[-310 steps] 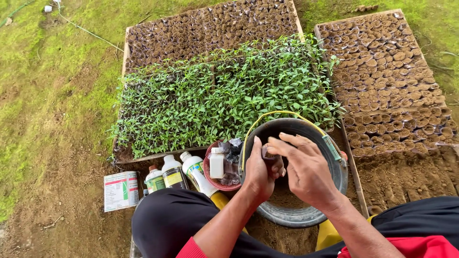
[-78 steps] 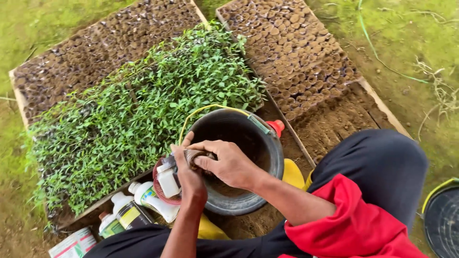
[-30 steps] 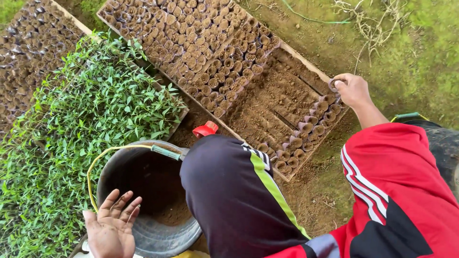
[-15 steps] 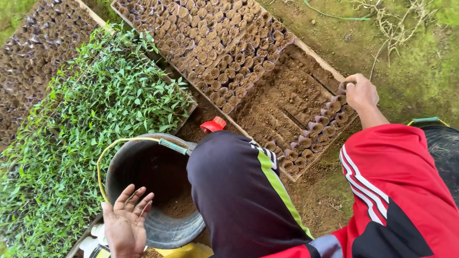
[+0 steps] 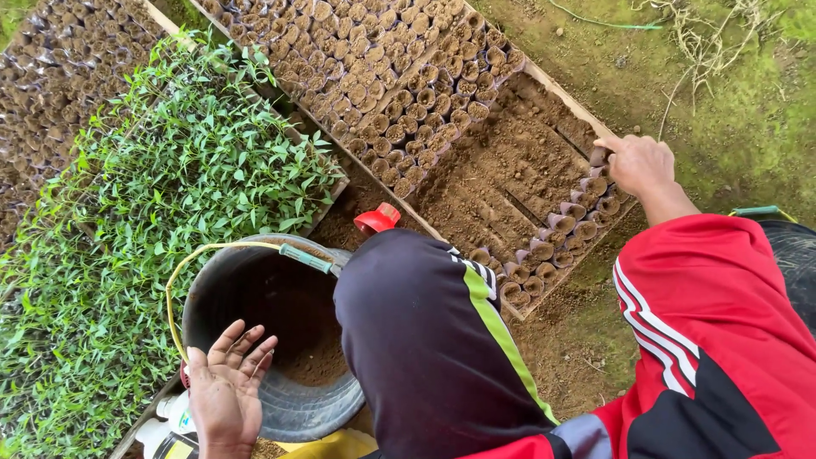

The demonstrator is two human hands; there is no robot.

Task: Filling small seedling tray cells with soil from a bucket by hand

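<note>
Right hand (image 5: 639, 163) reaches to the far right edge of the wooden seedbed frame (image 5: 561, 89), fingers curled down onto the top of a small soil-filled pot (image 5: 598, 156) at the end of a row; whether the pot is gripped or only touched cannot be told. Left hand (image 5: 226, 389) is held flat and wide, palm up, fingers spread, holding nothing, over the near rim of the grey bucket (image 5: 280, 399). Bucket taken as landmark: it contains dark soil (image 5: 314, 361) heaped on its right side; a yellow hose (image 5: 183, 272) loops over its left rim and joins a green fitting (image 5: 306, 259) on the far rim. Just beyond the bucket, a red cap (image 5: 376, 219) lies on bare earth. Left of and beyond the bucket, a dense bed of green seedlings (image 5: 170, 187). Beyond and right of the bucket, the frame holds packed rows of filled pots (image 5: 382, 76), then an open patch of loose brown soil (image 5: 510, 170), with a short line of pots along its near edge. Person's knee in dark trousers with a green stripe (image 5: 442, 340) sits directly right of the bucket; red sleeve (image 5: 705, 314) further right. White bottles (image 5: 170, 416), partly cut off, lie at the bucket's near left.
</note>
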